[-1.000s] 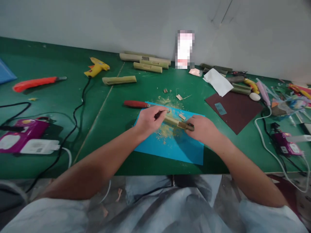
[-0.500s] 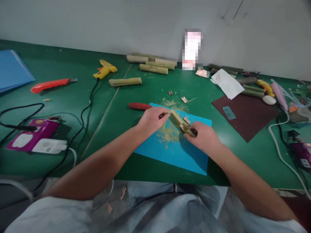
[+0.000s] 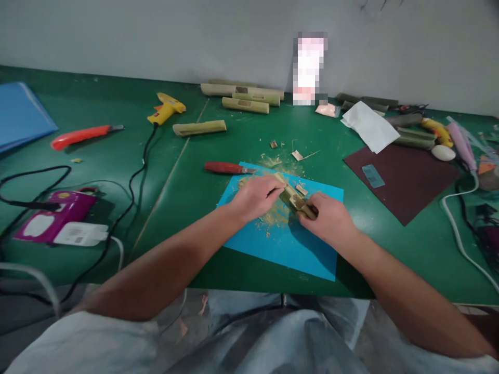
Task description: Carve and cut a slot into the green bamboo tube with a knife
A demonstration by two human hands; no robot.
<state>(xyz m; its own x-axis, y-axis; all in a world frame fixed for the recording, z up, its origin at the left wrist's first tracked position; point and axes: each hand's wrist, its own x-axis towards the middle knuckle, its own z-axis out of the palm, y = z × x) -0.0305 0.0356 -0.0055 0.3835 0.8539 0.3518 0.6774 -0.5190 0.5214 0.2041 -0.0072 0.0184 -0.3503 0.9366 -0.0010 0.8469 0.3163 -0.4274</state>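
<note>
A short bamboo piece (image 3: 295,197) with a cut opening lies slantwise between my hands, over a blue sheet (image 3: 307,257) strewn with shavings. My right hand (image 3: 327,215) grips its lower right end, thumb and fingers wrapped round it. At the upper left end, my left hand (image 3: 259,196) has its fingers closed on the bamboo, and their tips are partly hidden. A red-handled knife (image 3: 224,168) rests just beyond my left hand, its blade over the sheet's edge. Small cut chips (image 3: 297,155) lie beyond the bamboo.
Bamboo tubes (image 3: 245,105) line the back by the wall. To the left are a yellow glue gun (image 3: 166,110), a red cutter (image 3: 81,137) and a purple box (image 3: 58,213) with cables. A brown sheet (image 3: 405,182) and white paper (image 3: 369,126) lie right.
My left hand has moved right, onto the bamboo's upper end. More of the knife's blade shows now. The camera view has shifted slightly.
</note>
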